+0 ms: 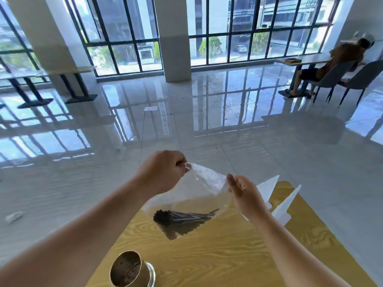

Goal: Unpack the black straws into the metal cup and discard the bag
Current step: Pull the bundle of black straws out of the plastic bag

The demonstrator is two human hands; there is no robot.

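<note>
Head view — straws point(182, 218) hazy inside bag point(207, 184)

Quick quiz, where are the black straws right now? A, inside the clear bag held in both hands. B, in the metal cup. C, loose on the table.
A: the black straws lie bunched low in the clear bag that the left hand and right hand pinch.

Glossy tiled floor point(269, 141), tall black-framed windows point(248, 30), white pillar point(175, 38).
</note>
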